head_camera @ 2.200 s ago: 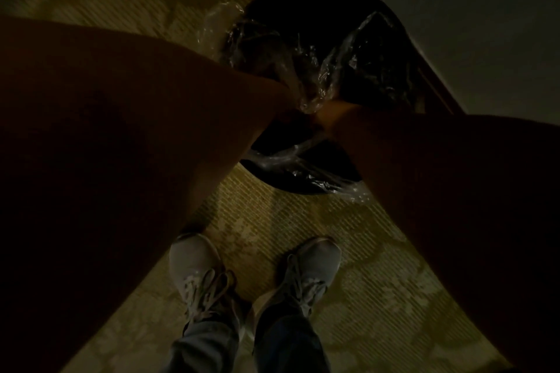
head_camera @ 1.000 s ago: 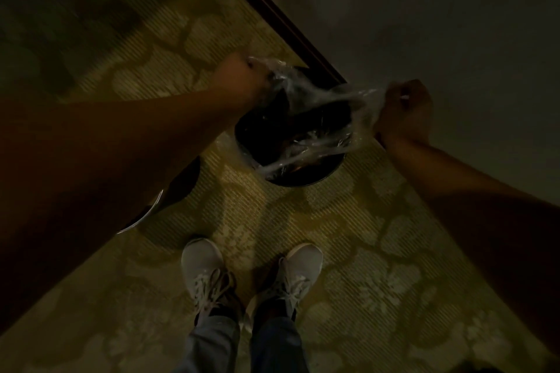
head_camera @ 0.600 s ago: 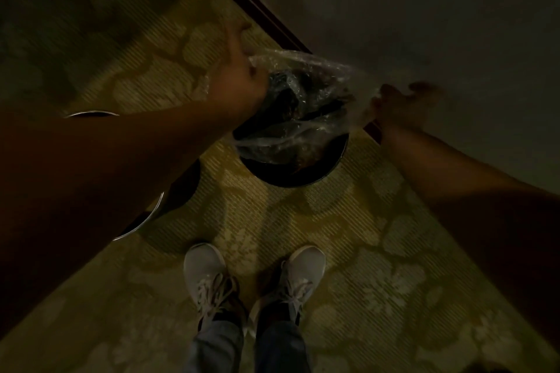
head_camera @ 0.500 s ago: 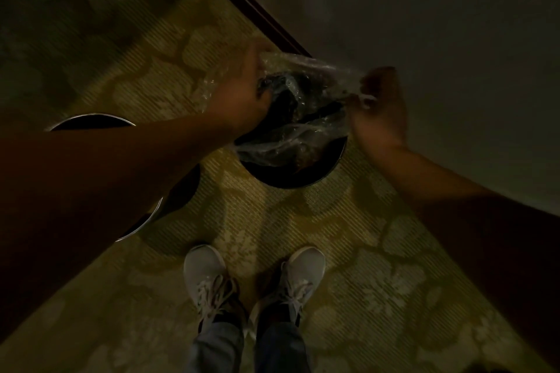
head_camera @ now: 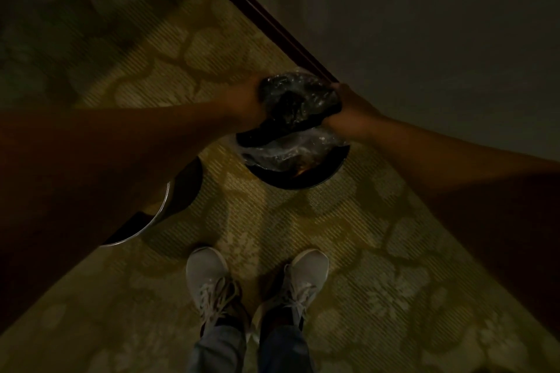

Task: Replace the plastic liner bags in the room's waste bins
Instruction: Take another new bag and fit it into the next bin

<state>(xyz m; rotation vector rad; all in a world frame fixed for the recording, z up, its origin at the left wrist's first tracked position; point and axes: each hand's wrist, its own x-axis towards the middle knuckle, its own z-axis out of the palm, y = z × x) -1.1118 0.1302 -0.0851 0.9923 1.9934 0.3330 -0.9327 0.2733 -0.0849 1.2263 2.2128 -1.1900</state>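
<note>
A round black waste bin (head_camera: 303,179) stands on the carpet against the wall. A clear plastic liner bag (head_camera: 298,100) is spread over its far half, crinkled and shiny, and part of it sags inside near the front. My left hand (head_camera: 242,100) grips the bag's edge at the bin's left rim. My right hand (head_camera: 348,109) grips the edge at the right rim. The light is dim and the fingers are partly hidden by the plastic.
A second round object with a bright metal rim (head_camera: 157,215) lies on the floor at the left, mostly behind my left forearm. A dark baseboard (head_camera: 266,21) runs along the wall just behind the bin. My two feet in pale shoes (head_camera: 257,288) stand close in front.
Both hands have come down with the bag from above the bin to its rim, and the plastic now lies lower and tighter across the opening.
</note>
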